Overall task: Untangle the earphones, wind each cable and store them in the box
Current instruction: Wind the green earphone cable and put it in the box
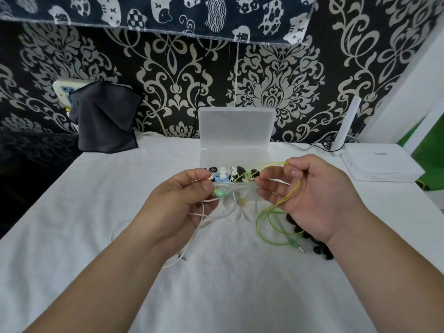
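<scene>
My left hand pinches a green earbud with pale pink and white cables trailing down to the cloth. My right hand pinches a yellow-green cable that loops over its fingers and falls in coils ending in a jack plug. Both hands are held just in front of the clear plastic box, whose lid stands open. Small black-and-white and blue items lie inside the box. A black coiled cable lies partly hidden under my right wrist.
A white cloth covers the table. A dark grey cloth hangs at the back left over a wall socket. A white router with an antenna sits at the back right. Patterned wallpaper backs the table.
</scene>
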The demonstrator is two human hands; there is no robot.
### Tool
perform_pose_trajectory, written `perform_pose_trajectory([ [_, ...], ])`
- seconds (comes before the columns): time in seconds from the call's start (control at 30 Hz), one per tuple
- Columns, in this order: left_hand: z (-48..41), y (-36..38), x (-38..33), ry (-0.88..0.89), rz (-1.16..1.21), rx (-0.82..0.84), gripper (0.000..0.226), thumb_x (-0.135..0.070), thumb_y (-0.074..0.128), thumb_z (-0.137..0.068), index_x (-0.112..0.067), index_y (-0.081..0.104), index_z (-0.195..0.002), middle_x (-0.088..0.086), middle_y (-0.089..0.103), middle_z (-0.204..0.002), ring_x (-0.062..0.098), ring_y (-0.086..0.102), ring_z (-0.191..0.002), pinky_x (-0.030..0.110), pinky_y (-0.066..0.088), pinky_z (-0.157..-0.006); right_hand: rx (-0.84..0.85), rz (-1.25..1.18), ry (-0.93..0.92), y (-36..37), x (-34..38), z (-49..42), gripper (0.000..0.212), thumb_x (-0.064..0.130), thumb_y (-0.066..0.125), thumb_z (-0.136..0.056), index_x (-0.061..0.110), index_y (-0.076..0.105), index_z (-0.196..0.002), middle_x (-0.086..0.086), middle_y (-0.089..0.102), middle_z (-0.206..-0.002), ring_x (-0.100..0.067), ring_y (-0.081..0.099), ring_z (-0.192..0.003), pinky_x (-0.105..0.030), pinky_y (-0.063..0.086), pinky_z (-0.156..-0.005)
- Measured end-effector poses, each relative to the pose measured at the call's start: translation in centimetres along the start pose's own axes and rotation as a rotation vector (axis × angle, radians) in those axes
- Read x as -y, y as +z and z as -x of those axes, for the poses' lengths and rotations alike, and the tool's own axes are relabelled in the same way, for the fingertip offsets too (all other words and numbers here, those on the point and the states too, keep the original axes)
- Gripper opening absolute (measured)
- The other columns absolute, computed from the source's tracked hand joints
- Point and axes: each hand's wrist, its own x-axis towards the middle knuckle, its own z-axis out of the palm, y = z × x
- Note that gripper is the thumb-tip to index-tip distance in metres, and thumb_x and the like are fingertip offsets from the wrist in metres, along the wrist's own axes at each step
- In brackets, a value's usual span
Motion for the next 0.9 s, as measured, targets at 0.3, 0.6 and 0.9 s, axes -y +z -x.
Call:
perform_pose_trajectory([
  [0.3,-0.6,-0.9,-0.3,0.059,-0.229,-0.120,0.018,0.007,0.056,-0.092,-0.006,0.066,-0.086,0.007,0.072,-0.080,0.009,0.062,-0.058,0.019,0.053,-0.053,-0.123,-0.097,-0.087,-0.4,0.6,-0.3,0.040,0.015,0.037,-0.096,0.017,0.031,-0.057,-0.014,0.069,-0.071,-0.029,0.071,-0.063,-0.038,0.059,-0.070],
  [0.6,0.1,-1.0,-0.3,0.226,-0.766,0.198,0.011,-0.040,0.071,-0.087,-0.034,0.074,-0.097,-0.005,0.062,-0.065,0.012,0.045,-0.055,0.024,0.037,-0.052,-0.019,-0.093,-0.061,0.3,0.4,0.2,0.040,0.021,0.036,-0.101,0.017,0.032,-0.061,-0.020,0.070,-0.076,-0.033,0.071,-0.062,-0.038,0.060,-0.057],
  [0.9,0.5,-0.3,1.1,0.517,-1.066,0.199,0.020,-0.022,0.086,-0.071,-0.033,0.069,-0.078,-0.021,0.059,-0.114,-0.007,0.054,-0.111,0.004,0.032,-0.089,0.114,-0.280,0.072,0.8,-0.1,0.8,0.046,0.027,0.037,-0.102,0.014,0.039,-0.058,-0.021,0.067,-0.080,-0.037,0.072,-0.076,-0.046,0.062,-0.067],
])
